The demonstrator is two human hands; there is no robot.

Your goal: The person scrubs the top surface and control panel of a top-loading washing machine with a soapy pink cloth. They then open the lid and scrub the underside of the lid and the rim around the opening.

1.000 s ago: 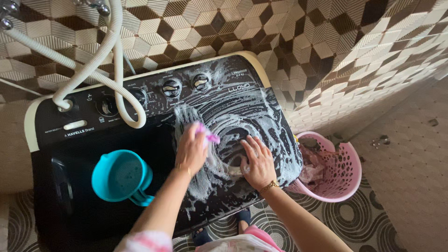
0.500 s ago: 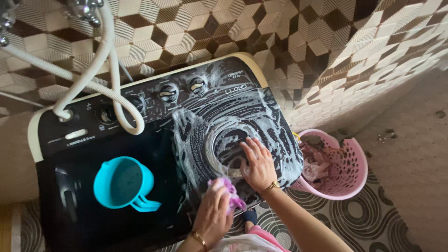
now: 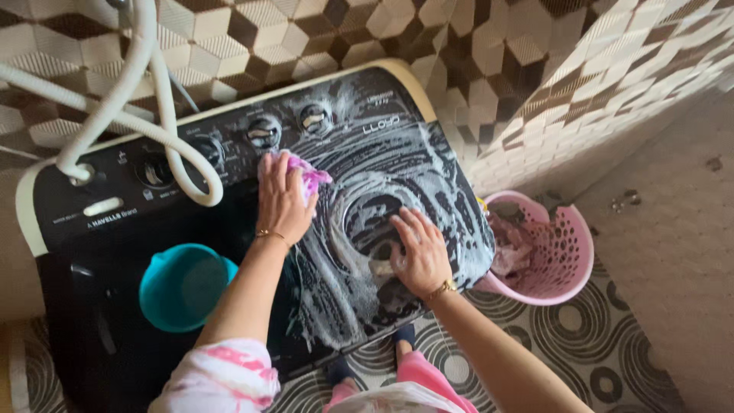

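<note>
The left hand (image 3: 284, 200) holds a pink scrubber (image 3: 312, 180), fingers curled around it and pressing it onto the black lid of the washing machine (image 3: 115, 336), just below the row of control knobs (image 3: 264, 131). Half a second ago this hand and scrubber were at the near edge of the lid; they have since travelled up to the far edge, so the scrubbing stroke now reaches the strip next to the control panel. The right hand (image 3: 419, 254) lies flat, fingers spread wide and holding nothing, on the right half of the lid beside the round window (image 3: 372, 222); it has kept that place throughout, apparently as a brace. White soap lather (image 3: 428, 172) covers the right lid in circular streaks. The left lid is mostly bare of foam. A teal mug (image 3: 183, 286) stands on it, apart from both hands. White hoses (image 3: 141, 115) loop over the panel. A pink basket (image 3: 554, 264) stands on the patterned floor mat (image 3: 581, 344) to the right of the machine.
</note>
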